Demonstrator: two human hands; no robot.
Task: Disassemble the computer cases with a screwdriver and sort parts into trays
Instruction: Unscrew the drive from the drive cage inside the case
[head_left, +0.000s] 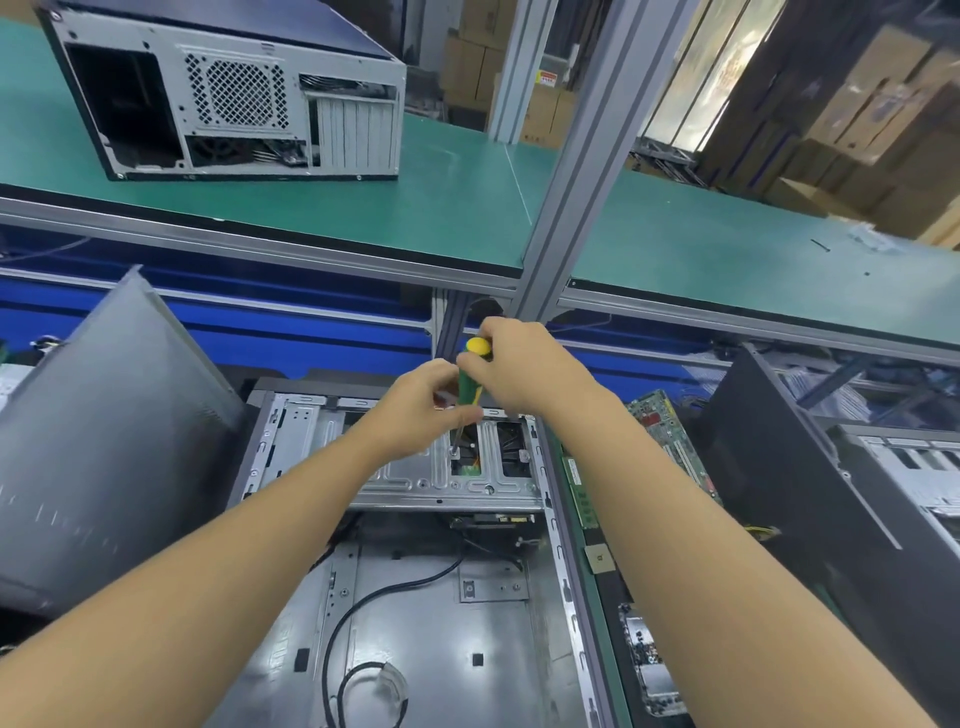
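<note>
Reaching forward with both bare arms stretched out over the open computer case (415, 597), the person works at its far end. The right hand (514, 369) comes in from the right with the wrist bent down, its fingers curled tightly round the top of the screwdriver (469, 391), just under the yellow cap. The left hand (415, 410) comes in from the left and sits lower, fingers bent, pinching the bottom of the green handle where the shaft begins. The screwdriver stands nearly upright, leaning a little toward the person, with its tip down on a screw in the metal bracket (405, 478) that spans the case. A black cable (353, 623) loops across the case floor nearer the person. A grey side panel (104, 441) leans tilted at the left of the case. On the green strip to the right lie a memory stick (582, 493) and a circuit board (670, 436), beside a black case (779, 493). Another case (234, 98) rests on the green shelf (457, 208) above.
</note>
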